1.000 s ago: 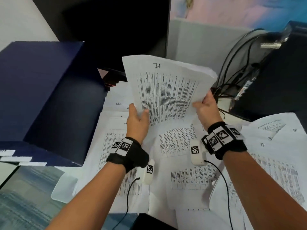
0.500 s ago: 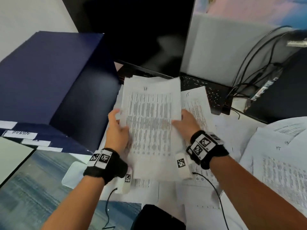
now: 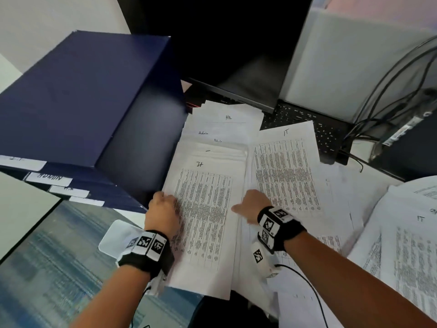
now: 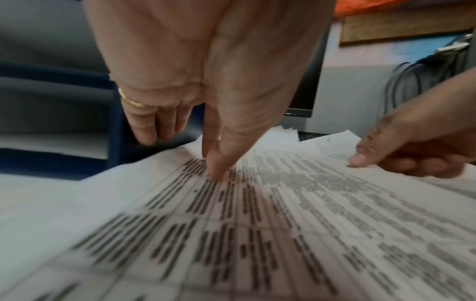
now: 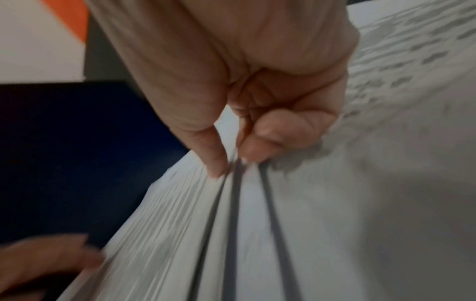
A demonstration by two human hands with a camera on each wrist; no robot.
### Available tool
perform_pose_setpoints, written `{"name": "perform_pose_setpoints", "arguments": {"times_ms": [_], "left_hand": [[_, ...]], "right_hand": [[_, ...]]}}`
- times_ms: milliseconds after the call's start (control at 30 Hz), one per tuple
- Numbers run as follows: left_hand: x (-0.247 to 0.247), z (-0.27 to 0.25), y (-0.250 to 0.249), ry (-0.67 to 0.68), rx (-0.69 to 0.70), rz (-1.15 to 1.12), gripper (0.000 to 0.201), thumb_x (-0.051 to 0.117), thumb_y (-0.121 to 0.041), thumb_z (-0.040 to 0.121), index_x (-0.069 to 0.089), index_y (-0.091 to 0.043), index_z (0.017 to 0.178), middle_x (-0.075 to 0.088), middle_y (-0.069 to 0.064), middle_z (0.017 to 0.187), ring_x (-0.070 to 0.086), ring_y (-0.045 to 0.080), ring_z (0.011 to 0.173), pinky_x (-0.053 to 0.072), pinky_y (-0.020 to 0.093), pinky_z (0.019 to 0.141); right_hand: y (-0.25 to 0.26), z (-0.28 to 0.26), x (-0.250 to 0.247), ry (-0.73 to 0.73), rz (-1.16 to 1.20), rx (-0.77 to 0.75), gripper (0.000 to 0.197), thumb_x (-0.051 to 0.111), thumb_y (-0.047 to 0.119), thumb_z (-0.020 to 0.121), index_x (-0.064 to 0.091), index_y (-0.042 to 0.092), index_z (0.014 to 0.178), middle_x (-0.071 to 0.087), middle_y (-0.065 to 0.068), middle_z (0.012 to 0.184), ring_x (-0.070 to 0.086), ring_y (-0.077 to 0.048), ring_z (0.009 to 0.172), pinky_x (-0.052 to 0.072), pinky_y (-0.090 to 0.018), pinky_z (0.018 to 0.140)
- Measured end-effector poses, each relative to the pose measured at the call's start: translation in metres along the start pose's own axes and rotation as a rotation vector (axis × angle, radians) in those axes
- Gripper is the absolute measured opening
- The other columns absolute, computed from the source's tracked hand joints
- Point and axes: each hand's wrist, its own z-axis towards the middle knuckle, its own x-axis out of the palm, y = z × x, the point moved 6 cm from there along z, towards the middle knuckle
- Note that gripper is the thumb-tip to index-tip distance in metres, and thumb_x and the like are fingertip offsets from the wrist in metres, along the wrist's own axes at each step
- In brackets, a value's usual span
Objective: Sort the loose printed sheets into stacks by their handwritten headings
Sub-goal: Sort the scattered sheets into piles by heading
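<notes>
Nearest us, our left hand [image 3: 163, 209] presses its thumb down on the printed table of the top sheet [image 3: 203, 216], the other fingers hanging over the sheet's left edge; the grip is narrow, thumb on top. Whether those fingers reach under the paper we cannot tell. Our right hand [image 3: 251, 204] pinches the right edge of the same pile between thumb and curled fingers [image 5: 260, 146], several layered sheet edges showing below them in the right wrist view. The top sheet bears a handwritten "It" heading and lies on the stack [image 3: 220, 150] at the middle of the tabletop [image 3: 47, 268]. Just beside it to the right lies another sheet headed "IT" [image 3: 286, 166], and further right a loose heap of printed pages [image 3: 406, 245]. Beyond the stack, fanned sheets [image 3: 227, 119] show other headings. To the left stands a dark blue paper tray [image 3: 82, 95] with labelled shelves; behind are a keyboard [image 3: 305, 124] and cables [image 3: 397, 86].
</notes>
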Motion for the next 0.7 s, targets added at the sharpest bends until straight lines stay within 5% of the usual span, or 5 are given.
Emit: {"name": "perform_pose_setpoints", "arguments": {"times_ms": [133, 233, 333, 500, 700], "left_hand": [[-0.006, -0.001, -0.037, -0.057, 0.120, 0.182, 0.030, 0.051, -0.008, 0.087, 0.059, -0.009, 0.116, 0.017, 0.019, 0.153, 0.020, 0.037, 0.140, 0.029, 0.051, 0.109], [-0.007, 0.007, -0.070, -0.004, 0.211, 0.144, 0.034, 0.054, -0.017, 0.089, 0.057, -0.013, 0.123, 0.029, 0.012, 0.147, 0.030, 0.029, 0.134, 0.033, 0.046, 0.107], [-0.006, 0.020, -0.101, 0.058, 0.230, 0.045, 0.036, 0.054, -0.023, 0.089, 0.057, -0.014, 0.124, 0.044, 0.009, 0.133, 0.042, 0.027, 0.121, 0.043, 0.043, 0.101], [0.008, 0.032, -0.139, 0.152, 0.237, 0.111, 0.057, 0.052, -0.051, 0.087, 0.047, -0.012, 0.128, 0.041, 0.011, 0.132, 0.038, 0.030, 0.122, 0.044, 0.047, 0.095], [0.030, 0.030, -0.143, 0.211, 0.233, 0.235, 0.079, 0.054, -0.068, 0.078, 0.032, -0.017, 0.135, 0.036, 0.011, 0.137, 0.036, 0.030, 0.125, 0.042, 0.050, 0.094]], "right_hand": [[-0.024, 0.018, -0.053, -0.248, 0.091, 0.082, 0.029, 0.057, 0.030, 0.088, 0.048, 0.010, 0.069, 0.054, -0.004, 0.061, 0.051, -0.015, 0.050, 0.044, -0.020, 0.048], [-0.056, 0.026, -0.101, -0.459, 0.038, 0.272, 0.033, 0.055, 0.035, 0.086, 0.056, 0.007, 0.103, 0.063, -0.016, 0.109, 0.062, -0.030, 0.095, 0.054, -0.037, 0.080], [-0.090, 0.021, -0.131, -0.549, -0.007, 0.483, 0.057, 0.055, 0.034, 0.086, 0.036, 0.007, 0.132, 0.042, -0.018, 0.135, 0.043, -0.034, 0.122, 0.038, -0.044, 0.100], [-0.131, 0.017, -0.148, -0.553, 0.117, 0.531, 0.067, 0.062, 0.035, 0.083, 0.032, 0.003, 0.134, 0.046, -0.019, 0.135, 0.045, -0.037, 0.123, 0.035, -0.045, 0.103], [-0.113, 0.011, -0.168, -0.701, 0.332, 0.262, 0.029, 0.052, 0.018, 0.091, 0.059, 0.002, 0.114, 0.063, -0.019, 0.115, 0.059, -0.034, 0.102, 0.044, -0.031, 0.079]]}}
